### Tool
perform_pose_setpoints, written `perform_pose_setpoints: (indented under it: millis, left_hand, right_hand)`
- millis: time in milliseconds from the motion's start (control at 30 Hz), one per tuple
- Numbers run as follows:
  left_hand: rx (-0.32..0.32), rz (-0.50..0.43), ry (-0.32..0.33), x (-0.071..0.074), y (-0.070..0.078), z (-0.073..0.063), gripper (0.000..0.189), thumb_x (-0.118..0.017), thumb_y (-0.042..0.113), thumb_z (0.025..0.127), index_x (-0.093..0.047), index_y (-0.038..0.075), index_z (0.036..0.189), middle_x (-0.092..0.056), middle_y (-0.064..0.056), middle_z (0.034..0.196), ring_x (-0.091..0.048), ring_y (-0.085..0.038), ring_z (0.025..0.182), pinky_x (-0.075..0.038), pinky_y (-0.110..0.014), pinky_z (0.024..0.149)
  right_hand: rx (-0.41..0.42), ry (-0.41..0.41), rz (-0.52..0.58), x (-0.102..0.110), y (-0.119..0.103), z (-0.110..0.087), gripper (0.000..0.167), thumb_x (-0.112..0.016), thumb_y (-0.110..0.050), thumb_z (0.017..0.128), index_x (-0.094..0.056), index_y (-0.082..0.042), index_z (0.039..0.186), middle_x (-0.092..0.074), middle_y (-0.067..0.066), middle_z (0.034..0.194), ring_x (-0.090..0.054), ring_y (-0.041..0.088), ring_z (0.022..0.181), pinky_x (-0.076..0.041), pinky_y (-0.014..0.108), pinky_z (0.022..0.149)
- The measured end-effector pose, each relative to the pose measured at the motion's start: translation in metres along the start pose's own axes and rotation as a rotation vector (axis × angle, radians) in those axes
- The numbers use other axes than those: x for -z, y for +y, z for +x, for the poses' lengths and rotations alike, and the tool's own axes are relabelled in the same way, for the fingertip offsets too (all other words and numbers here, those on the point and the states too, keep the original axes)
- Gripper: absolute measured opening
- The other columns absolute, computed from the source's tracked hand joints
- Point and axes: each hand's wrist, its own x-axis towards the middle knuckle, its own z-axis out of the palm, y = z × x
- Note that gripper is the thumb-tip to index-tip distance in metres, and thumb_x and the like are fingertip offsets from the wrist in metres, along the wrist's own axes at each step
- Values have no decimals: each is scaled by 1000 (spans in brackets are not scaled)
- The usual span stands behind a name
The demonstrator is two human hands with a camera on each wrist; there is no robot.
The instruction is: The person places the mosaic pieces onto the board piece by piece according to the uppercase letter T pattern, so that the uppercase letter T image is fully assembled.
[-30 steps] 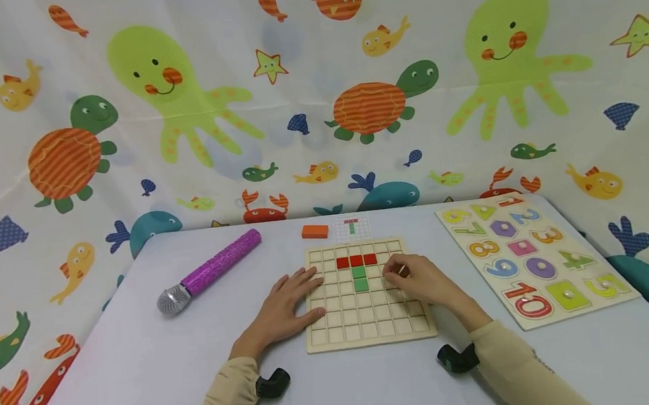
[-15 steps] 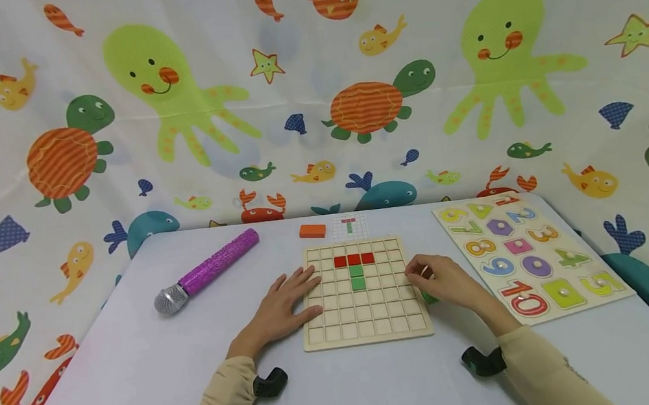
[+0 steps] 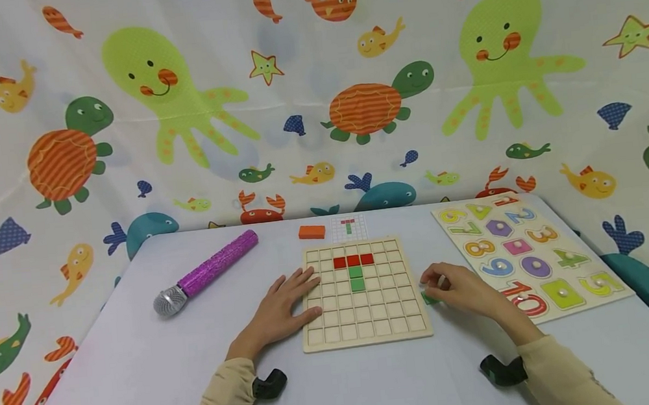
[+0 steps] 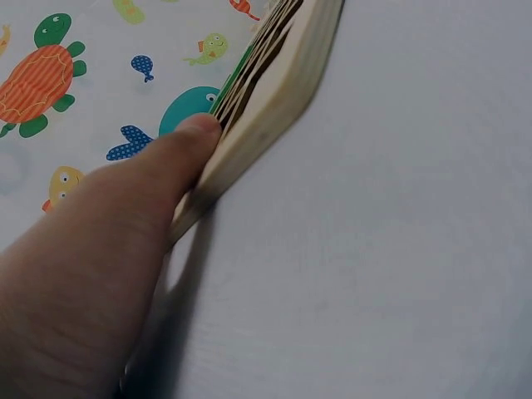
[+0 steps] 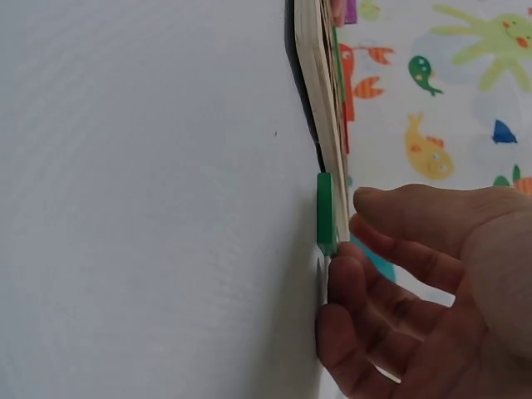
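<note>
A square wooden grid board (image 3: 367, 330) lies on the white table, holding a row of three red tiles (image 3: 353, 261) and two green tiles (image 3: 357, 285) below the middle one. My left hand (image 3: 279, 311) rests along the board's left side, fingers spread on its edge; the left wrist view shows the thumb against the rim. Just off the board's right side is a loose green tile (image 5: 325, 214). My right hand (image 3: 463, 291) is over it, fingers bent and fingertips right at the tile, the thumb standing apart from them in the right wrist view.
Behind the board are an orange block (image 3: 312, 232) and a pattern card (image 3: 349, 228) with a red and green T. A purple glitter microphone (image 3: 216, 265) lies to the left. On the right is a number-and-shape puzzle board (image 3: 532, 261), near my right hand. A sea-animal cloth (image 3: 303, 100) hangs behind.
My right hand has moved right, from above the board's right columns to the loose green tile beside it. The left hand has stayed on the board's edge.
</note>
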Motion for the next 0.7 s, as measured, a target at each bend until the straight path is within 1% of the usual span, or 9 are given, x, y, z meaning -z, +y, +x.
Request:
perform_pose_setpoints:
  millis: [133, 300, 400, 567, 700]
  left_hand:
    - [-10, 0, 20, 1, 1, -1, 64, -59, 50, 88, -45, 20, 142, -35, -1, 153, -29, -27, 143, -21, -56, 115]
    - [-9, 3, 10, -1, 0, -1, 64, -58, 51, 88, -44, 21, 142, -35, -2, 153, -29, -27, 143, -21, -55, 115]
    - [-7, 3, 7, -1, 0, -1, 64, -58, 51, 88, -44, 22, 142, -35, -1, 153, -29, -26, 143, -20, -54, 116]
    - [-5, 1, 4, 0, 1, 0, 64, -58, 51, 88, -43, 22, 143, -34, -1, 153, -28, -26, 143, -19, -54, 116]
    - [1, -3, -2, 1, 2, -1, 64, -58, 51, 88, -43, 21, 143, -34, -1, 153, -28, -25, 144, -19, -54, 117]
  right_hand:
    - [1, -12, -13, 1, 2, -4, 18, -66, -15, 88, -62, -10, 104, -58, 0, 90, -49, 11, 73, -43, 20, 59]
    - [-10, -26, -40, 1, 1, -10, 19, -68, -17, 86, -64, -12, 104, -56, 1, 95, -47, 12, 75, -42, 19, 62]
    - [-20, -25, -41, 1, 1, -11, 19, -69, -18, 85, -64, -12, 103, -55, 2, 96, -46, 12, 75, -41, 20, 61]
    - [-33, -18, -37, 0, 1, -11, 19, -70, -16, 84, -62, -13, 101, -56, 1, 93, -47, 12, 73, -41, 20, 59]
    - [-39, -29, -5, -1, 3, -10, 18, -70, -15, 84, -59, -14, 99, -58, -1, 88, -50, 12, 71, -44, 20, 57]
